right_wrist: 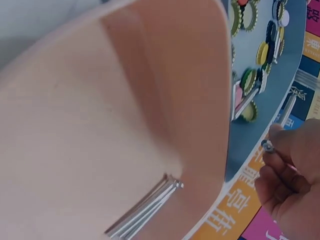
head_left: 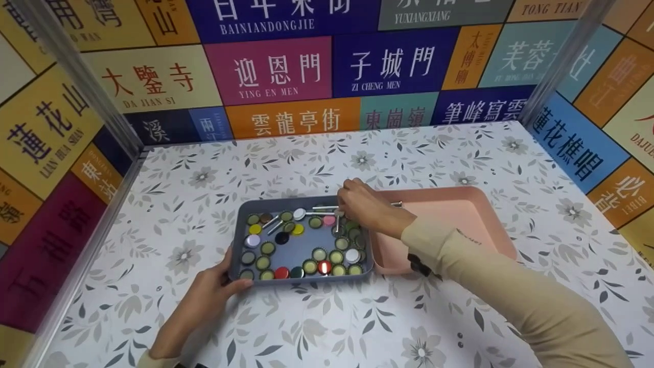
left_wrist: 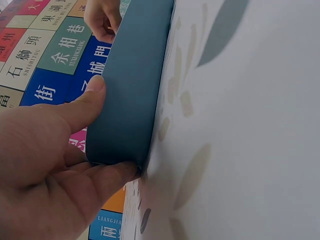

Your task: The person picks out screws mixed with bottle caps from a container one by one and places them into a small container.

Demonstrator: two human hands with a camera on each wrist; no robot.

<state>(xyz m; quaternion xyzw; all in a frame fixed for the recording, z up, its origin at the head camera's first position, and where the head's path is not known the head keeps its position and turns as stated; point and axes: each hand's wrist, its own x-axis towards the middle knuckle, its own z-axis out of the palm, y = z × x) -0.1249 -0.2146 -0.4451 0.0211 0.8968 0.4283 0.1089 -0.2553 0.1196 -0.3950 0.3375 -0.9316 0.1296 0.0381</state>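
Observation:
My left hand grips the near left corner of a blue-grey tray; in the left wrist view its thumb lies against the wall and its fingers bend round the corner. Many bottle caps lie in this tray, some face up, some upside down, with a few silver nails among them. Over the tray's far right corner, my right hand pinches a long silver nail between thumb and fingers. Several similar nails lie together in a pink tray, against its far side.
The two trays stand side by side, pink on the right. Beneath them is a table with a leaf and flower pattern. Panels with printed place names rise behind and at both sides.

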